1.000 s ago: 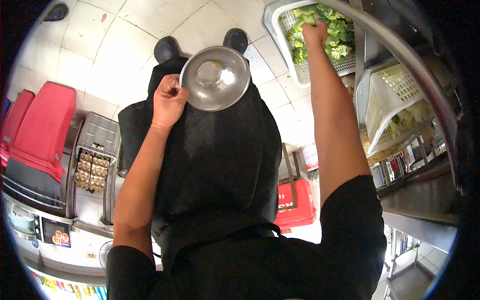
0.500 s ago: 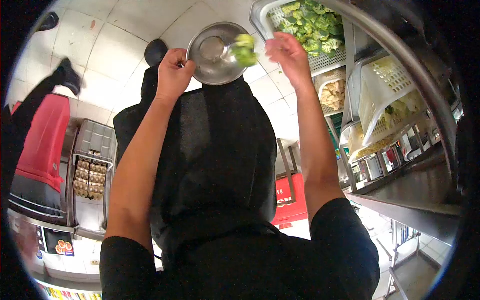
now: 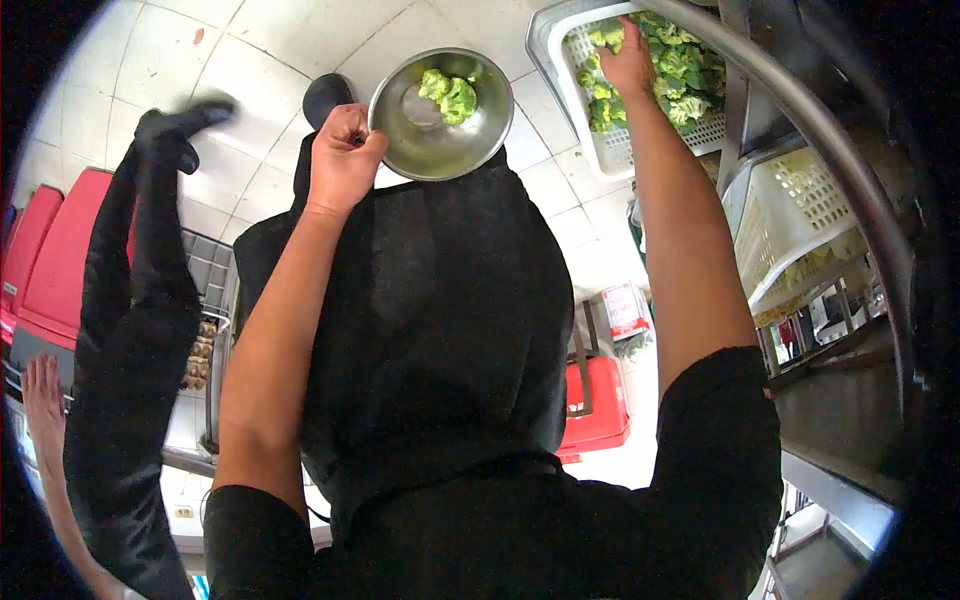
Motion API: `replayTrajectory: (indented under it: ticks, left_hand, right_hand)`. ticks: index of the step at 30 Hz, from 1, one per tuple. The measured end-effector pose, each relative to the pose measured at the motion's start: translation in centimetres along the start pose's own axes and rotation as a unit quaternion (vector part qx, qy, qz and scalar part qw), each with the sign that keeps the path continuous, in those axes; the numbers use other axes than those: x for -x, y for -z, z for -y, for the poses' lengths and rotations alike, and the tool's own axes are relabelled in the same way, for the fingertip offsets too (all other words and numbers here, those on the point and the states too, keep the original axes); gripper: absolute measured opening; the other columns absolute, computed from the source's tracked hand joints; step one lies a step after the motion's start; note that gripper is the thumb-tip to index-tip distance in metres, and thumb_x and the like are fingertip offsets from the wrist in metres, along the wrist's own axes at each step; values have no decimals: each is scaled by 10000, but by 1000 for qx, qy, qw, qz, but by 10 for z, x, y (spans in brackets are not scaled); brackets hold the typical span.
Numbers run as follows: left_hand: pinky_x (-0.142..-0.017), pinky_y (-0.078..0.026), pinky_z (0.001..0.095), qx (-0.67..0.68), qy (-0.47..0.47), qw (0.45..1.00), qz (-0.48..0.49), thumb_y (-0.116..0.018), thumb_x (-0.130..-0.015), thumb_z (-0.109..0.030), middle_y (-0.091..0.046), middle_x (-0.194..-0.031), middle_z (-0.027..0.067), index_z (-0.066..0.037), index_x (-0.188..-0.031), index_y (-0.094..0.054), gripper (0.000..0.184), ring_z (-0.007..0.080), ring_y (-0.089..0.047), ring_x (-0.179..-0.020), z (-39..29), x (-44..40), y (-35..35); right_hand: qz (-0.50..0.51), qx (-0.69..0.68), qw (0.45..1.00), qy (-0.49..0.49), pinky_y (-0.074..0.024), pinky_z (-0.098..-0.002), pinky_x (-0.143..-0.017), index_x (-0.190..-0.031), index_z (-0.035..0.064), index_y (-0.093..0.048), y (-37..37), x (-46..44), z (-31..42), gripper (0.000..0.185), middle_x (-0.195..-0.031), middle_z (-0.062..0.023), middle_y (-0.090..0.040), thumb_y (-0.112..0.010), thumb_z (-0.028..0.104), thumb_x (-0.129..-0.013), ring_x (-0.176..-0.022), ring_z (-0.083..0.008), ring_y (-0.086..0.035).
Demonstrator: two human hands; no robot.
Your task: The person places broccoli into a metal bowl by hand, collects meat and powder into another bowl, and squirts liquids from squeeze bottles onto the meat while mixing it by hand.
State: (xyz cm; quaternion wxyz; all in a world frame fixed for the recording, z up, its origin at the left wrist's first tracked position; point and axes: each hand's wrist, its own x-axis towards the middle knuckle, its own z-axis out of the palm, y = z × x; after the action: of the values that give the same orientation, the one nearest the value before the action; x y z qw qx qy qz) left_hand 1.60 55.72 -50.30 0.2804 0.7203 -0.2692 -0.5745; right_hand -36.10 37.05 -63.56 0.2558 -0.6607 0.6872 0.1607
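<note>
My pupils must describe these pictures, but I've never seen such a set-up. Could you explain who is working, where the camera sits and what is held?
No machine here: a person works bare-handed, with a camera worn on the head, looking down past the dark clothes to the tiled floor. The left hand grips the rim of a metal bowl with a little broccoli inside. The right hand reaches into a white basket of broccoli; its fingertips' hold is unclear. Another person's legs show at the left.
</note>
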Motion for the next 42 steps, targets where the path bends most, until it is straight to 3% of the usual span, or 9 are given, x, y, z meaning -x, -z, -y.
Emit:
replayTrajectory:
  ticks: [7,12,21,26,27,31,34,38,42]
  left_hand:
    - [-729,-435,247,8,14,1000,2,-620,-737,12,-569,-903,79,-11,-642,-439,205,136,-526,-786,-2,-4,-6]
    - [-737,-447,252,14,14,1000,2,-627,-720,5,-584,-921,83,-3,-664,-479,159,141,-540,-794,-9,-8,-15]
    - [-716,-484,267,-13,-29,999,12,-627,-727,-12,-614,-938,79,18,-753,-576,65,139,-571,-759,-22,-15,-32]
    - [-700,-485,263,0,-20,1000,10,-626,-728,-12,-609,-939,74,17,-787,-599,71,139,-574,-759,-21,-15,-24]
    - [-721,-457,233,-37,-59,997,24,-622,-812,0,-592,-943,27,-27,-963,-635,154,85,-548,-784,-8,-15,-17]
    - [-744,-448,234,-40,-65,997,11,-617,-800,4,-591,-940,48,-17,-864,-583,76,106,-547,-814,5,-17,-9]
    - [-700,-437,243,-15,-35,999,0,-621,-731,12,-573,-902,67,-7,-665,-471,165,132,-523,-755,4,-12,-6]
    - [-696,-433,244,4,-14,1000,-5,-627,-730,4,-565,-881,61,-10,-671,-480,159,126,-522,-744,7,-7,0]
    - [-699,-440,241,-5,-5,1000,-1,-619,-763,-6,-573,-874,35,-8,-770,-535,85,104,-526,-758,4,-8,7]
  right_hand:
    - [-16,-133,991,-31,-502,-427,-865,-1251,124,-495,-20,-3,-46,604,-1198,-178,-565,-778,257,-734,-1032,-321,-593]
    - [-4,-403,899,-171,-586,-339,-647,-1233,89,-466,-2,45,-55,584,-1085,-138,-591,-757,54,-728,-895,-246,-635]
    - [168,-546,817,-82,-566,-338,-697,-1309,62,-445,99,172,101,634,-1102,-106,-599,-762,67,-759,-914,-183,-627]
    - [6,-316,943,-105,-477,-368,-902,-1273,42,-519,25,130,7,553,-1155,-165,-611,-736,215,-795,-994,-259,-623]
    - [-7,-248,959,-137,-473,-376,-911,-1283,38,-511,19,115,-9,564,-1183,-193,-601,-718,244,-800,-1031,-301,-616]
    - [-153,36,984,83,-489,-462,-905,-1301,56,-499,-4,32,-48,621,-1285,-242,-507,-693,314,-770,-1118,-392,-558]
    - [-14,110,994,-12,-435,-479,-974,-1407,140,-401,6,2,-31,663,-1409,-222,-354,-630,295,-805,-1123,-394,-555]
    - [33,124,987,-94,-480,-503,-901,-1346,269,-466,8,-14,-31,610,-1318,-216,-409,-648,274,-764,-1103,-422,-559]
    - [62,145,986,-55,-497,-488,-862,-1204,197,-582,18,-3,-29,469,-1226,-175,-538,-672,266,-748,-1066,-391,-587]
